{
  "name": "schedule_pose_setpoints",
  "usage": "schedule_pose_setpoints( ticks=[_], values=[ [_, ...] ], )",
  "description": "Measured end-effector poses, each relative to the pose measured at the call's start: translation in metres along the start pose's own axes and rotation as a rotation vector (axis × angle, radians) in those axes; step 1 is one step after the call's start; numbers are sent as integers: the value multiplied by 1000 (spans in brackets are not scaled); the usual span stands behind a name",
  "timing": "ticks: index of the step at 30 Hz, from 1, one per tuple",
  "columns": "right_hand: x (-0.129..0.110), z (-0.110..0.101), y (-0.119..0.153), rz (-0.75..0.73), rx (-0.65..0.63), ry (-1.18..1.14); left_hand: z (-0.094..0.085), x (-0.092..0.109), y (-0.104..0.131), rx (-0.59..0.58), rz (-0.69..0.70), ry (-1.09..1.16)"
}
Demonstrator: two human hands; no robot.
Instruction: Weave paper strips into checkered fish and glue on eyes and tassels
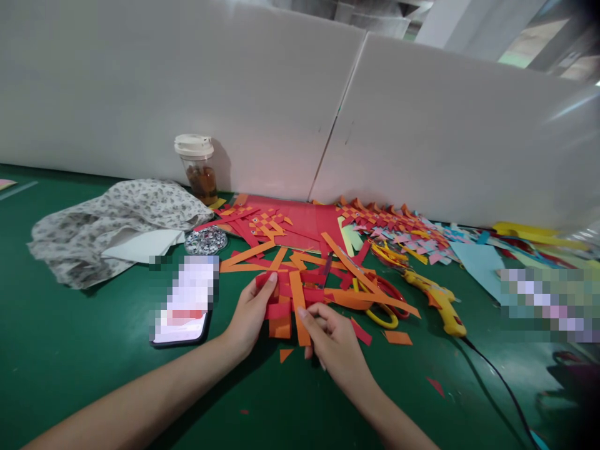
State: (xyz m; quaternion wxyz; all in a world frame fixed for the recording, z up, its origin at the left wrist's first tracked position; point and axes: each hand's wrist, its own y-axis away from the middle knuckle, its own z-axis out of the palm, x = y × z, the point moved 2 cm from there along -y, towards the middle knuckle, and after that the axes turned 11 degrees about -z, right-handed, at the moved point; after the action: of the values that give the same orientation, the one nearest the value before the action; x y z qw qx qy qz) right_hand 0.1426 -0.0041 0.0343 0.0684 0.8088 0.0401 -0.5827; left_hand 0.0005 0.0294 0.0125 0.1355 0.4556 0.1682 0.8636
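Head view. Risk, as judged: the red-and-orange paper piece (280, 311) may slip apart should either pinch slacken. Left hand (249, 314): thumb and fingers pinching that piece, between both hands, over the green table (210, 400). Right hand (332, 336): pinching an orange strip (298, 303), lower part. Piece: bands crossing, ends uneven, partly finger-covered.

One left hand (250, 306) and one right hand (332, 337) showing, lower center. Loose paper strips (248, 255) numbering many, overlapping past exact count, center. At least one pair of scissors (387, 317) lying right of center. One hot glue gun (438, 298) lying, right. One smartphone (187, 300) lying, left of center. One lidded drink cup (200, 172) standing, one patterned cloth (112, 212) spreading, upper-middle left. One light-blue paper sheet (478, 265) showing, right. Two partition panels (187, 75) spanning top.
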Motion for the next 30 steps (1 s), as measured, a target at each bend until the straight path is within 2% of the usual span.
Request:
schedule_pose_setpoints(
  ticks=[5, 11, 17, 20, 22, 27, 30],
  values=[
    [4, 5, -1, -1, 0, -11, 1, 2, 3, -26, -17, 60],
    [5, 1, -3, -16, 63, -77, 7, 4, 7, -110, -107, 109],
    [6, 3, -3, -46, 77, -61, 7, 9, 8, -430, -266, 293],
    [8, 2, -3, -52, 103, -57, 8, 10, 7, -510, -283, 345],
    [8, 2, -3, -67, 111, -56, 10, 8, 7, -495, -277, 294],
    [7, 1, -4, -70, 105, -45, 10, 0, 7, -311, -148, 110],
    [6, 2, -3, -86, 92, 0, 8, -1, 7, -270, -128, 36]
  ],
)
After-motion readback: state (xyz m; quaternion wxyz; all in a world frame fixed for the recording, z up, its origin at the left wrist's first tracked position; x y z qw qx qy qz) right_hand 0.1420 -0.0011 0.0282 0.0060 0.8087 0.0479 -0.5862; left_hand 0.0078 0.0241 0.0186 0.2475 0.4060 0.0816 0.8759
